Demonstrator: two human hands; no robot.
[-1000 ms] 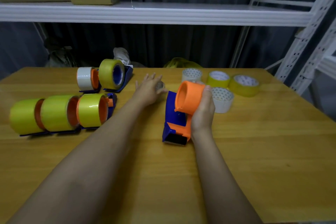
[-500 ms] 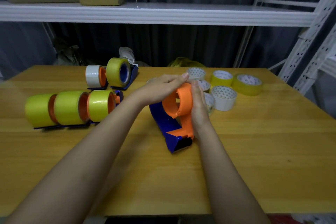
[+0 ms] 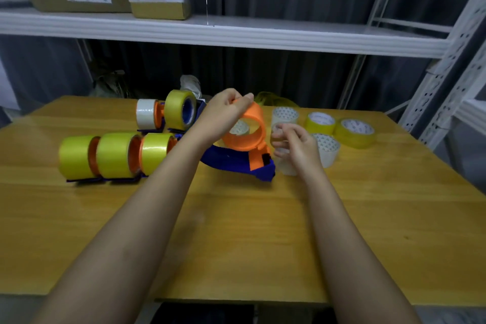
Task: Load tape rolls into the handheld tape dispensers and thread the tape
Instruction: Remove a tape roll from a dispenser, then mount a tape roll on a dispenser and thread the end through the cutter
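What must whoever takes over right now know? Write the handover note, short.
Left hand: grips the orange hub on top of the empty dispenser, which is tilted over the table.
Right hand: fingers curled on a clear tape roll beside the hub; the view is blurred.
Done: five loaded dispensers at the left.
Left: seat the roll on the hub and thread it. More loose rolls wait at the right.

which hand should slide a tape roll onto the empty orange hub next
Right. The left hand grips the top of the orange hub of the blue and orange tape dispenser, steadying it. The right hand is already at a clear tape roll beside it, so it likely loads.
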